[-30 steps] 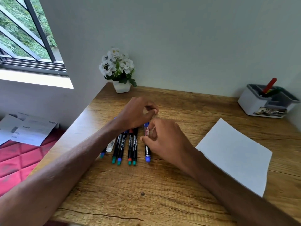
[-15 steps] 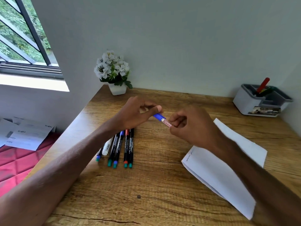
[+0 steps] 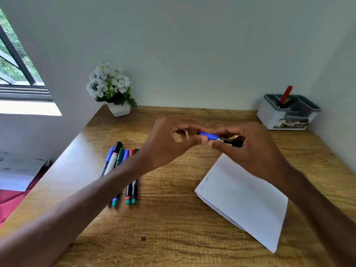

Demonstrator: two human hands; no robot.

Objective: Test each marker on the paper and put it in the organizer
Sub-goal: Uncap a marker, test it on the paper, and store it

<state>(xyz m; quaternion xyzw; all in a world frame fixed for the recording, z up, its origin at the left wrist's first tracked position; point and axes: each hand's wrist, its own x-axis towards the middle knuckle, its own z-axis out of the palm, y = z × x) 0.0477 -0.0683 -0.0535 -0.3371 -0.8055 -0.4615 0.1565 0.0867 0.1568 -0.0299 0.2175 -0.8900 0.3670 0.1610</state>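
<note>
At mid-frame we seem to be uncapping a black plastic marker with a blue cap [image 3: 221, 139], left hand [image 3: 165, 143] pinching the cap, right hand [image 3: 250, 149] gripping the barrel; next comes a straight pull, then the white paper sheet [image 3: 244, 201] at lower right.

Soft daylight comes from the window [image 3: 17, 74] at your upper left, and its sill [image 3: 28, 107] is blown out to white. The wall and wooden bench [image 3: 173, 218] are evenly bright, with faint, soft-edged shadows. Your left hand [image 3: 165, 147], right hand [image 3: 254, 151] and the blue-capped marker [image 3: 219, 139] they grip look slightly smeared. The loose markers [image 3: 133, 189] blur at their near ends. The wide lens bows the bench edges and walls near the borders.
</note>
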